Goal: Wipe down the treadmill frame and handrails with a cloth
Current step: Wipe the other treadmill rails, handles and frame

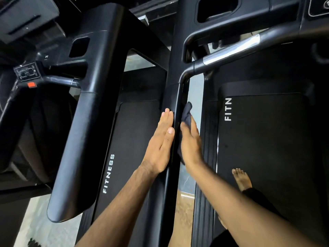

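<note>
A black treadmill upright post (171, 97) runs down the middle of the view. My left hand (161, 141) lies flat against its left side with straight fingers. On the post's right side my right hand (190, 143) presses a dark grey cloth (187, 112) against the frame; the cloth sticks out above the fingers and below the palm. A handrail (229, 50) with a silver section curves off the post to the upper right.
The right treadmill's belt (267, 139), marked FITN, carries my bare foot (241, 179). A second treadmill stands on the left, with a wide black upright (92, 111), a belt marked FITNESS (109, 173) and a small control panel (27, 73). Light floor (185, 198) shows between the machines.
</note>
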Action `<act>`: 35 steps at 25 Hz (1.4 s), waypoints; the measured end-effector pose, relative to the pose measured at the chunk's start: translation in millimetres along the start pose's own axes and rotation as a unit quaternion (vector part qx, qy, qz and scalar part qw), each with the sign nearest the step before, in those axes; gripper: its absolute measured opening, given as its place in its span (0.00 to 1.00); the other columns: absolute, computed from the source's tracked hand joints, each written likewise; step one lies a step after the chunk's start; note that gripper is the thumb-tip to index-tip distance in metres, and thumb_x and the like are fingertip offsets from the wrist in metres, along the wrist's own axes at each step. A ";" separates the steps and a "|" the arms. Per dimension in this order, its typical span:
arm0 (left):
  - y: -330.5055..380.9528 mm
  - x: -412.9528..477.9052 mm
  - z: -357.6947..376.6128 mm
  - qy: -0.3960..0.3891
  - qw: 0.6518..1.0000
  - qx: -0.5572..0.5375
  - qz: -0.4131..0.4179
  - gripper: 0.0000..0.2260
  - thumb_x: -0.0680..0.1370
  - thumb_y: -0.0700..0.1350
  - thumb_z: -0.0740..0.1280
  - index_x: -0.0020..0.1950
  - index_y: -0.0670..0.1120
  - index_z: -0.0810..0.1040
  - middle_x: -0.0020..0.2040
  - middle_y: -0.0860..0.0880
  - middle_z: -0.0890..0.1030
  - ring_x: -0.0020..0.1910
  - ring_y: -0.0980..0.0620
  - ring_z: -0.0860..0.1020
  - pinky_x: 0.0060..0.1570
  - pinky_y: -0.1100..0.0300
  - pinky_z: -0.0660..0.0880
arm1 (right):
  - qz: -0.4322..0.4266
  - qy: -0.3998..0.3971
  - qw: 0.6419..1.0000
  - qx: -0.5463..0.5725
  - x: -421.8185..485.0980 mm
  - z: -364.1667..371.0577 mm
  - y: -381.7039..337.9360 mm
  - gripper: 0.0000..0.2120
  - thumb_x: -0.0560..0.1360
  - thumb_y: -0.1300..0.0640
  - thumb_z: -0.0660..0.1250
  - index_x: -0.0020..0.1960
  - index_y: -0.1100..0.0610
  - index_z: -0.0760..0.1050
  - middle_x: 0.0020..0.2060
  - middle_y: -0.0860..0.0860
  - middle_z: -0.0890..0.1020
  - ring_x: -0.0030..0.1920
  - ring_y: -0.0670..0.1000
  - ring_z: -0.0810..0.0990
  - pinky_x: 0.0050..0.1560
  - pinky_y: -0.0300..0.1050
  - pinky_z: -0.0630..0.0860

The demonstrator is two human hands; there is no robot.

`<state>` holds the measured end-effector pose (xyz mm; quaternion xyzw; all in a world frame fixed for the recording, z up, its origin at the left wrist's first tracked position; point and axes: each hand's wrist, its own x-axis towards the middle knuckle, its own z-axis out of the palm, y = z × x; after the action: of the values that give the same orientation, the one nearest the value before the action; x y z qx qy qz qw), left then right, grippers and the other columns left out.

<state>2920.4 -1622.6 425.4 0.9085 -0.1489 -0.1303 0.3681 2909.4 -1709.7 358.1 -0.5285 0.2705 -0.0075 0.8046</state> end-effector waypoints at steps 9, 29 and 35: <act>-5.9 -20.0 3.5 0.007 1.000 -0.004 0.021 0.25 0.84 0.52 0.47 0.79 0.44 0.54 0.80 0.52 0.51 0.79 0.55 0.47 0.77 0.58 0.47 | -0.045 -0.003 0.999 -0.007 -62.9 -1.0 27.0 0.28 0.77 0.42 0.59 0.77 0.40 0.65 0.75 0.40 0.69 0.74 0.41 0.66 0.76 0.50 0.63; -26.6 -91.6 9.9 0.030 0.999 -0.028 -0.010 0.22 0.83 0.41 0.53 0.78 0.43 0.58 0.79 0.51 0.56 0.78 0.55 0.52 0.77 0.55 0.52 | -0.007 0.003 1.000 0.005 -84.4 -10.5 48.4 0.28 0.75 0.41 0.60 0.75 0.39 0.66 0.73 0.40 0.70 0.73 0.41 0.68 0.76 0.50 0.64; -29.1 -110.6 12.2 0.031 0.999 -0.029 -0.008 0.22 0.83 0.41 0.53 0.78 0.43 0.58 0.79 0.50 0.56 0.79 0.54 0.52 0.77 0.54 0.52 | -0.020 0.002 1.000 -0.006 -98.6 -15.6 61.9 0.26 0.77 0.46 0.60 0.74 0.38 0.65 0.73 0.40 0.69 0.75 0.46 0.68 0.76 0.47 0.63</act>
<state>2819.4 -1569.8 410.4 0.9020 -0.1267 -0.1094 0.3980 2801.4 -1666.3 342.8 -0.5386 0.2616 -0.0235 0.8006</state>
